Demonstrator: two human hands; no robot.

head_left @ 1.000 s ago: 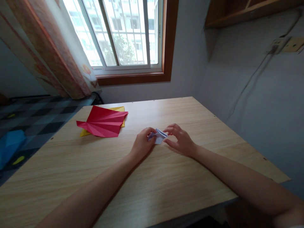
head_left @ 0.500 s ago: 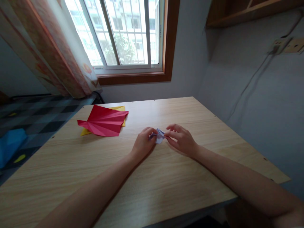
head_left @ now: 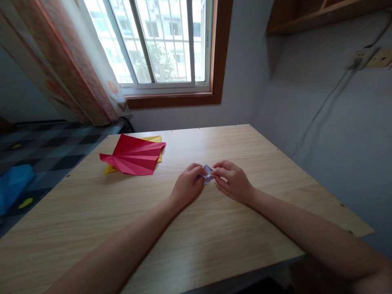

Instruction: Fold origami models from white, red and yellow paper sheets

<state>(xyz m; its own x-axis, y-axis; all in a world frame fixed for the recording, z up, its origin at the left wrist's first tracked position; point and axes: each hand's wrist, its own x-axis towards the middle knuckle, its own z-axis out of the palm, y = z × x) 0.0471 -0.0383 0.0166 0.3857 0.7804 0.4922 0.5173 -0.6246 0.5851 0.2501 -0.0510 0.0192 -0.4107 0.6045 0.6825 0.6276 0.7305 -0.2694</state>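
A small piece of folded paper (head_left: 208, 174), pale lavender, is held just above or on the table between my two hands. My left hand (head_left: 189, 180) pinches its left side, with the fingers closed and partly covering it. At its right edge, the thumb and fingertips of my right hand (head_left: 232, 179) are pressed together on the paper. Creases and a raised point show in the middle of the sheet. How the hidden edges are folded I cannot tell.
Red pleated paper (head_left: 137, 157) lies over yellow folded paper (head_left: 156, 139) at the table's back left. The wooden table (head_left: 196, 237) meets a wall on the right. Blue folded paper (head_left: 15, 183) rests on a checked cloth (head_left: 61, 139) beyond the left edge.
My left hand has shifted slightly right, closer to my right hand. The lavender paper has tilted and its folds look more raised in the middle. Both hands keep hold of it.
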